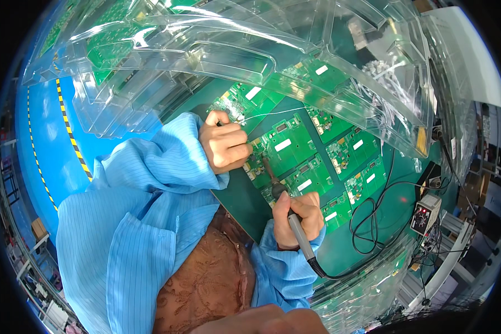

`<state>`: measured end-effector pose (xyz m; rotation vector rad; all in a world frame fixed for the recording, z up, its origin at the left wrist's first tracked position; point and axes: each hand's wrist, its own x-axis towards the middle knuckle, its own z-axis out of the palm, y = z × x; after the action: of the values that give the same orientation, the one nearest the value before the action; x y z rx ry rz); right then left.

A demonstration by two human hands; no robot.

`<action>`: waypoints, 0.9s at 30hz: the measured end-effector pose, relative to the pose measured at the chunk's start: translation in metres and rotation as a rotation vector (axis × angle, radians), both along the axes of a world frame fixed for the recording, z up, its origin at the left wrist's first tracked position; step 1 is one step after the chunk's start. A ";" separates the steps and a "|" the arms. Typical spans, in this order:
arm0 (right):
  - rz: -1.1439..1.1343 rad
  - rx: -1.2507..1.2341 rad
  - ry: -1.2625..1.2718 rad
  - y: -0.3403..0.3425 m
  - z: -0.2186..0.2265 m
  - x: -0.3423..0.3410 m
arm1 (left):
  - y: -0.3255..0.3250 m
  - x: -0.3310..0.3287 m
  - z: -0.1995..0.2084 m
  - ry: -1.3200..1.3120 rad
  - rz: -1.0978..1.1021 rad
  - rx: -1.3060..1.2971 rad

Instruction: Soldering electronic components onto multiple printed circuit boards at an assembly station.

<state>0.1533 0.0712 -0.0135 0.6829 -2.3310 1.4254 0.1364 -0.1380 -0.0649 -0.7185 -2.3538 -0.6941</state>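
Note:
A soldering iron (299, 234) with a grey handle is gripped in my right hand (299, 219). Its tip reaches up and left onto a green circuit board (284, 146), near the small parts at the board's left end. My left hand (226, 143) is curled closed at that same end of the board. A thin pale wire (264, 114), which looks like solder wire, runs rightward from its fingers over the boards. The fingertips are partly hidden, so the exact grip does not show. Several more green boards (355, 146) lie in rows beside this one.
Stacked clear plastic trays (217, 58) arch over the far side of the table. A soldering station (425, 214) stands at the right, and a black cable (367, 222) loops across the green mat (245, 200). Further clear trays (362, 295) lie at the near right.

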 end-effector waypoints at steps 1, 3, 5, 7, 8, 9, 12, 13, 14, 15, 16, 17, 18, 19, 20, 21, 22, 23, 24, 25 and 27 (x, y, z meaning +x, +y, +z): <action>0.000 0.000 -0.001 0.000 -0.001 0.000 | 0.000 0.000 0.000 -0.001 0.000 0.000; 0.002 -0.010 0.001 0.000 -0.002 -0.001 | 0.000 0.000 0.000 -0.013 0.005 -0.008; 0.021 0.000 0.020 0.000 -0.002 -0.003 | 0.000 -0.001 0.000 -0.017 -0.003 -0.013; 0.043 0.009 0.038 0.000 -0.002 -0.004 | -0.001 -0.001 -0.001 -0.021 -0.007 -0.019; 0.046 0.012 0.037 0.000 -0.003 -0.004 | -0.001 -0.001 -0.001 -0.016 -0.014 -0.016; 0.050 0.015 0.036 0.000 -0.002 -0.004 | -0.001 -0.002 -0.001 -0.011 -0.021 -0.014; 0.032 0.016 0.046 -0.001 -0.003 -0.003 | 0.000 -0.001 0.000 -0.022 -0.025 -0.009; 0.030 0.017 0.047 0.000 -0.003 -0.002 | 0.000 -0.001 0.001 -0.021 -0.026 -0.008; 0.003 -0.021 0.033 0.002 -0.004 -0.001 | 0.000 -0.001 0.002 -0.014 -0.017 -0.012; -0.023 -0.060 0.019 0.003 -0.004 0.001 | -0.001 0.000 0.003 -0.008 -0.005 -0.019; -0.023 -0.060 0.019 0.003 -0.003 0.001 | -0.001 0.000 0.003 -0.008 -0.005 -0.019; -0.017 -0.049 0.018 0.003 -0.002 0.001 | -0.001 0.000 0.003 -0.009 -0.004 -0.023; -0.010 -0.038 0.017 0.004 -0.002 0.001 | -0.002 0.000 0.003 -0.010 -0.002 -0.027; -0.010 -0.039 0.018 0.003 -0.001 0.000 | -0.002 0.001 0.003 -0.009 -0.001 -0.028; 0.024 -0.016 0.027 0.003 0.000 -0.001 | -0.002 0.001 0.003 -0.015 -0.010 -0.030; 0.056 0.008 0.036 0.003 0.000 -0.002 | -0.001 0.000 0.003 -0.020 -0.020 -0.032; 0.055 0.007 0.036 0.002 0.000 -0.002 | -0.001 0.000 0.003 -0.020 -0.022 -0.032; 0.045 -0.005 0.042 0.001 -0.001 -0.002 | -0.001 0.000 0.003 -0.019 -0.032 -0.029; 0.036 -0.016 0.047 0.000 -0.001 -0.002 | -0.001 -0.001 0.002 -0.018 -0.042 -0.027; 0.035 -0.016 0.047 0.000 -0.002 -0.002 | -0.001 -0.001 0.002 -0.018 -0.043 -0.026; 0.036 0.002 0.026 0.000 -0.002 -0.002 | -0.001 -0.001 0.002 -0.023 -0.052 -0.030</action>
<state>0.1512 0.0715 -0.0153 0.7428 -2.3124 1.4207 0.1354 -0.1388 -0.0627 -0.7915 -2.3782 -0.6944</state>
